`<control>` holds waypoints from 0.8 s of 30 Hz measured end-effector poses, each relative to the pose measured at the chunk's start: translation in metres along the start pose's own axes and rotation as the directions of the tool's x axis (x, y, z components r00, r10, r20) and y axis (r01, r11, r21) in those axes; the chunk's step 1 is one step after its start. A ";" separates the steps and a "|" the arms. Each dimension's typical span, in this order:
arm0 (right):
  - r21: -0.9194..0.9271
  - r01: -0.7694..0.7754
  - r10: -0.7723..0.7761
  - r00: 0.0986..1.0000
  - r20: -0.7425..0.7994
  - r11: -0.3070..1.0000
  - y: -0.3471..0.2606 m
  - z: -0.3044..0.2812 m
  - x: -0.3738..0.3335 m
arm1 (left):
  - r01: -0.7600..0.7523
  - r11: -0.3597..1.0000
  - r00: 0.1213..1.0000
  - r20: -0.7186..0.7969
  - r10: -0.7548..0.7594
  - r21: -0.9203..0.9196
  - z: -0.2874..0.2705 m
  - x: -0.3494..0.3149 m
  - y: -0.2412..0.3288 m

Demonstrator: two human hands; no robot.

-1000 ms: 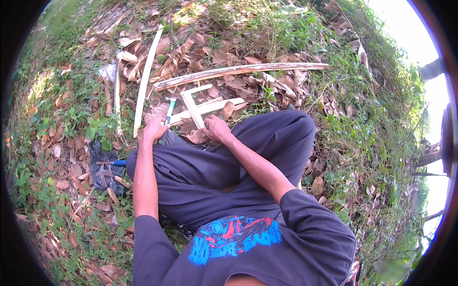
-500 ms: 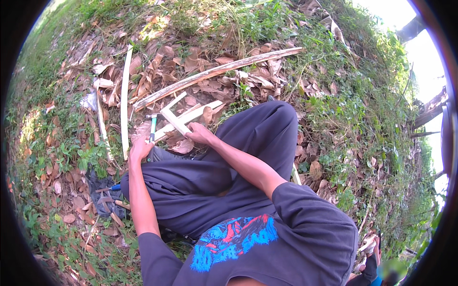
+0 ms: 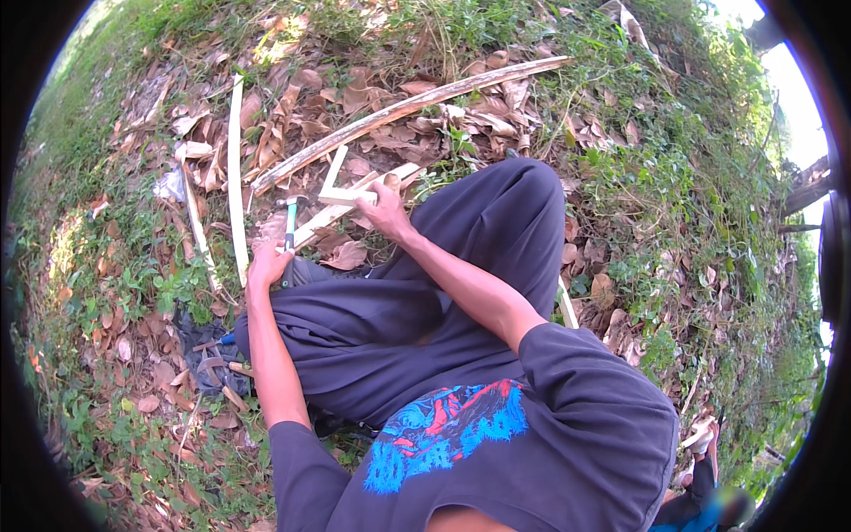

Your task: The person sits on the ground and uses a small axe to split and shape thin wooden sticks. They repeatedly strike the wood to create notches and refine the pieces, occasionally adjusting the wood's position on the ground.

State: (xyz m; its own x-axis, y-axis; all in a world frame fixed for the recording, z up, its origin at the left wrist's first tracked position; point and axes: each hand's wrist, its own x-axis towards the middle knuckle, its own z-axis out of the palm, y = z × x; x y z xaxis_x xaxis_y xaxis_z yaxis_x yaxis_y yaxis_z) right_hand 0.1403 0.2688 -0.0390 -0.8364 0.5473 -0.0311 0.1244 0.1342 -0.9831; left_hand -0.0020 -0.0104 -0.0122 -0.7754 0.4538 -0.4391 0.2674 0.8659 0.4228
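Note:
My left hand (image 3: pixel 269 263) is closed around the teal-and-dark handle of a hammer (image 3: pixel 291 222), whose metal head points away from me. To its right, my right hand (image 3: pixel 385 215) grips one end of two pale wooden strips joined in an L shape (image 3: pixel 347 196). The free arm of the L points up and away. Below the L lies a pale split plank (image 3: pixel 321 222) on the leaves, partly covered by my right hand. My folded legs in dark trousers (image 3: pixel 355 324) are close to both hands.
A long barked stick (image 3: pixel 408 106) curves across the dry leaves beyond my hands. A pale strip (image 3: pixel 235 177) and a thinner one (image 3: pixel 200 235) lie left. Tools with wooden handles (image 3: pixel 238 396) rest on dark plastic (image 3: pixel 191 332). Another person (image 3: pixel 700 505) is at lower right.
My right hand has moved up and away, turning the L-shaped wood so its held arm is nearly level. The hammer stays in my left hand, standing slightly more upright.

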 end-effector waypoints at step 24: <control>-0.346 0.270 -0.342 0.925 -0.168 0.899 -0.021 -0.009 0.012 | 0.052 0.999 0.998 0.017 -0.053 0.006 -0.001 -0.001 0.007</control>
State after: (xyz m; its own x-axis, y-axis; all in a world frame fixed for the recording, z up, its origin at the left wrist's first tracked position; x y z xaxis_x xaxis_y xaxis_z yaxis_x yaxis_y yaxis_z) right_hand 0.1322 0.2804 -0.0174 -0.7264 0.5986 0.3377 0.0712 0.5542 -0.8293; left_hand 0.0000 -0.0048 -0.0077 -0.7786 0.4112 -0.4741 0.2295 0.8897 0.3947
